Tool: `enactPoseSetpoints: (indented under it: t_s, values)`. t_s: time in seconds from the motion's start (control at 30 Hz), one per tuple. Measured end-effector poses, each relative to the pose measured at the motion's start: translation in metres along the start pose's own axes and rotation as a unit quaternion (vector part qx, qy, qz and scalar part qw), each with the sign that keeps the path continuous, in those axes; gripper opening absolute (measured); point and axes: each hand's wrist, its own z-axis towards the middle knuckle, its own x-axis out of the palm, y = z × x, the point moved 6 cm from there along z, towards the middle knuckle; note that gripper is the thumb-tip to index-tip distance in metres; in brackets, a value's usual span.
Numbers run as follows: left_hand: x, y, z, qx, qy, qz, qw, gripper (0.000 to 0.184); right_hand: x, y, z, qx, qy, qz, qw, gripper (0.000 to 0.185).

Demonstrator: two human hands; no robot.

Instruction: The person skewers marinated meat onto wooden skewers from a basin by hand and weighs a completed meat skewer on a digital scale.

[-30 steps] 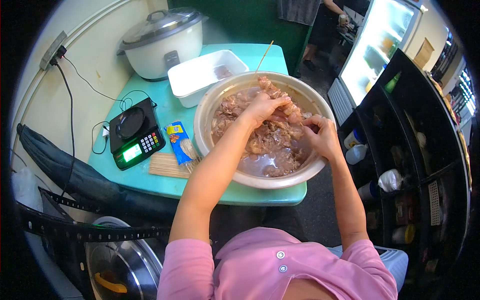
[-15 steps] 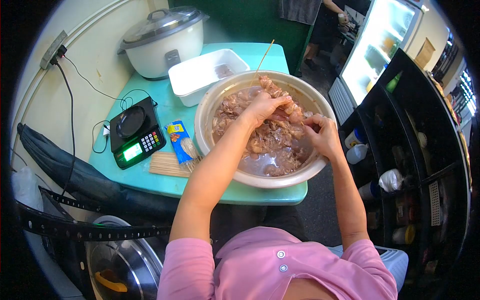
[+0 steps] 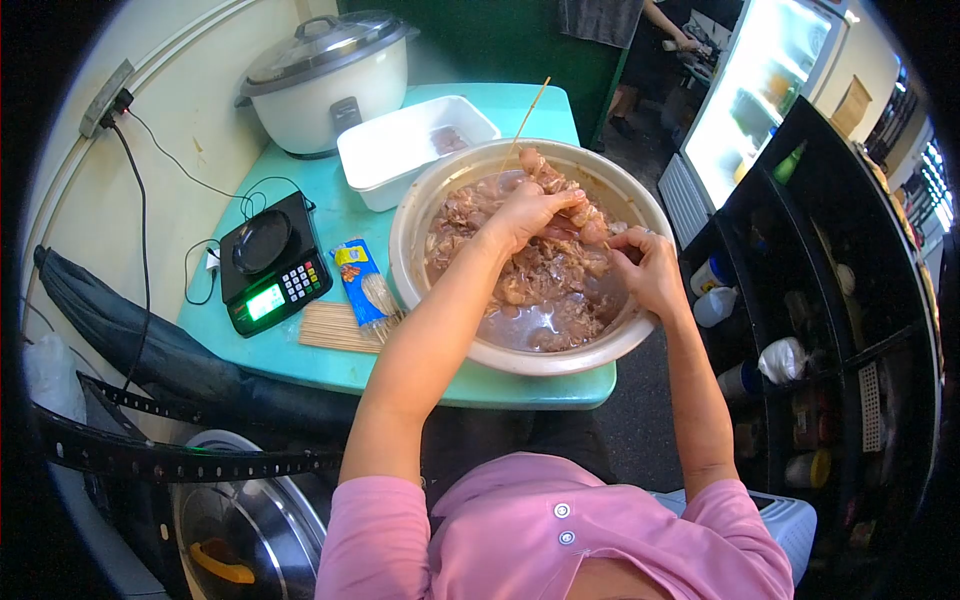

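A large round basin holds pieces of raw marinated meat in cloudy liquid. Over it, my left hand is closed around a length of meat threaded on a skewer, which slants down to the right. My right hand pinches at the lower end of this skewered meat, its thumb and fingertips together; most of the stick is hidden by the meat. Another thin bamboo stick leans upright at the basin's far side, its lower end out of sight in the meat.
On the turquoise table stand a white tub with a little meat, a rice cooker, a lit digital scale, loose bamboo sticks and a stick packet. Black shelves rise at right. Another person's arm shows behind.
My hands stay almost where they were on the skewered meat, with only slight finger movement. In the background, the other person's arm has shifted.
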Motion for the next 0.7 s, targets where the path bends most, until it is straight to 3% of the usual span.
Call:
enactPoseSetpoints:
  t_s: [0.27,0.43,0.7]
  values:
    - [-0.002,0.003,0.004,0.008,0.009,-0.013,1.0,0.022,0.0,-0.002,0.0,0.022,0.009,-0.003,1.0,0.014]
    - [-0.001,-0.001,0.003,0.029,0.009,-0.003,1.0,0.022,0.0,0.0,0.001,-0.016,0.009,-0.016,1.0,0.016]
    - [0.002,-0.002,-0.003,0.0,-0.005,0.007,1.0,0.018,0.002,-0.006,0.0,-0.006,0.003,0.008,1.0,0.015]
